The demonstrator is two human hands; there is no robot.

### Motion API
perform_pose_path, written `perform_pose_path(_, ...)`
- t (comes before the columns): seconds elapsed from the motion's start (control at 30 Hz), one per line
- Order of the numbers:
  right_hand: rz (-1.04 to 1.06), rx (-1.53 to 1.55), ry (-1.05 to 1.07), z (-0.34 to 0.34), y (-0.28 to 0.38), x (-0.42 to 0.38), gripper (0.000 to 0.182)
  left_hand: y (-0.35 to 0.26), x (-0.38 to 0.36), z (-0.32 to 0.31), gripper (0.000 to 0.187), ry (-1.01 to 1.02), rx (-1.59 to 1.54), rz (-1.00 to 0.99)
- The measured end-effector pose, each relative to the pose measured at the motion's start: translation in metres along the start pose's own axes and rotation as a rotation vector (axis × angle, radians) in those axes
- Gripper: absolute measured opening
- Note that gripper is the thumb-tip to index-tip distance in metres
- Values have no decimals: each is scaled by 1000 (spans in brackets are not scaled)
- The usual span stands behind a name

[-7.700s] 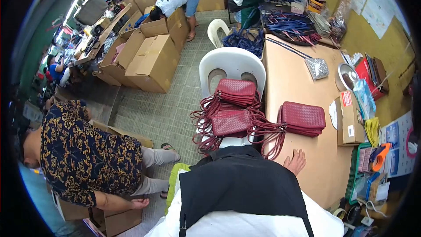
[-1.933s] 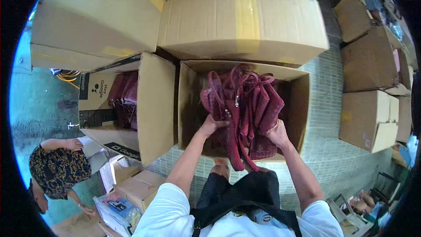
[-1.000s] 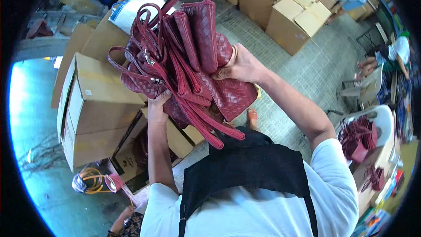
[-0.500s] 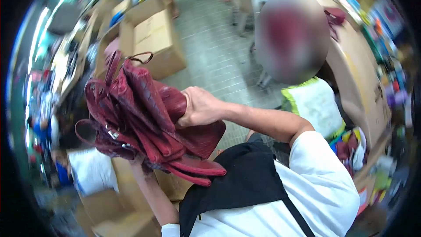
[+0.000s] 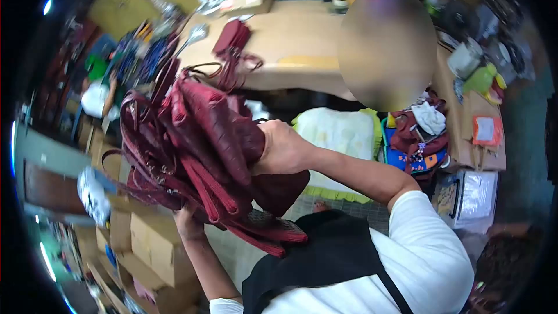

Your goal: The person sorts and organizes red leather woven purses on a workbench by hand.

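A bundle of several dark red bags (image 5: 197, 145), with thin wrist straps and zippers, is held up in front of my black apron. My right hand (image 5: 285, 148) grips the bundle from its right side, fingers wrapped behind a bag and partly hidden. Under the bundle's lower left, my left hand (image 5: 187, 221) supports it, with most of its fingers covered by the bags. Straps hang loose on the left side. Ahead on the table, another small dark red bag (image 5: 232, 38) lies with its strap dangling over the edge.
A long table (image 5: 308, 29) stands ahead, with bins and supplies along its back. Below it is a white cushion (image 5: 337, 134) with green trim. A basket (image 5: 386, 151) of bags stands beside it. Cardboard boxes (image 5: 154, 244) lie lower left; another person (image 5: 96, 96) is farther left.
My view has swung right, from the floor and boxes to the table. The bundle stays in both my hands, nearly in the same position before my body.
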State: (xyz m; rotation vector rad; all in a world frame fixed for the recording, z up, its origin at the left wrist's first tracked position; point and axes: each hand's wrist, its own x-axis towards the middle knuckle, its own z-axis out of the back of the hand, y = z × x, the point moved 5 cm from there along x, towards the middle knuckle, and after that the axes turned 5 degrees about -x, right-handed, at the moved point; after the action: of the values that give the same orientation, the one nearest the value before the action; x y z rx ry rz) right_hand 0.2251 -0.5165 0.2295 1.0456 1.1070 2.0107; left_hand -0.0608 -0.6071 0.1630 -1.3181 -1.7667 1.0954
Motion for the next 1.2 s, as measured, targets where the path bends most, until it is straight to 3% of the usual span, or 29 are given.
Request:
perform_pose_path(0.1, 70, -20, -238, 66, -27, 3, 45, 18, 82, -84, 68, 261, -29, 21)
perform_pose_path(0.17, 28, -24, -364, 108, -37, 10, 47, 37, 136, -127, 67, 400, 53, 135)
perform_pose_path(0.2, -94, -9, -365, 124, -57, 13, 48, 43, 158, -152, 66, 473, 65, 164)
perform_pose_path(0.3, -179, -79, -521, 176, -84, 29, 50, 63, 225, -213, 62, 624, 35, 163)
perform_pose_path(0.43, -167, -58, -649, 231, -91, 59, 44, 96, 318, -278, 52, 750, 12, 363)
perform_pose_path(0.47, -74, -27, -678, 239, -86, 68, 44, 89, 328, -298, 50, 778, 88, 261)
perform_pose_path(0.5, -81, -30, -698, 246, -93, 78, 44, 88, 345, -314, 61, 816, 78, 276)
perform_pose_path(0.57, -22, 154, -738, 267, -111, 96, 66, 89, 370, -343, 71, 791, 92, 270)
perform_pose_path(0.6, -110, 160, -725, 279, -133, 101, 77, 97, 391, -352, 73, 803, 100, 236)
perform_pose_path(0.63, -115, 149, -762, 286, -144, 104, 77, 102, 402, -365, 76, 818, 102, 204)
perform_pose_path(0.67, -104, 147, -818, 291, -153, 105, 84, 107, 405, -371, 78, 807, 139, 191)
perform_pose_path(0.77, -106, 139, -920, 296, -214, 94, 70, 159, 430, -372, 82, 873, 64, 195)
perform_pose_path(0.87, -158, 160, -991, 275, -286, 70, 57, 227, 425, -364, 86, 921, 186, 153)
perform_pose_path(0.9, -441, 95, -981, 266, -321, 54, 54, 246, 418, -359, 85, 904, 235, 162)
perform_pose_path(0.97, -328, -106, -1094, 259, -289, 45, 45, 317, 421, -333, 83, 837, 98, 482)
perform_pose_path(1.03, -414, -225, -1083, 258, -310, 33, 42, 331, 419, -337, 83, 901, 74, 649)
perform_pose_path(1.1, -493, -315, -1063, 248, -321, 28, 40, 331, 419, -341, 73, 890, 69, 672)
perform_pose_path(1.17, -609, -378, -1090, 241, -316, 27, 39, 354, 433, -332, 72, 920, 80, 711)
perform_pose_path(1.2, -619, -406, -1111, 237, -316, 26, 39, 348, 430, -336, 78, 993, 170, 640)
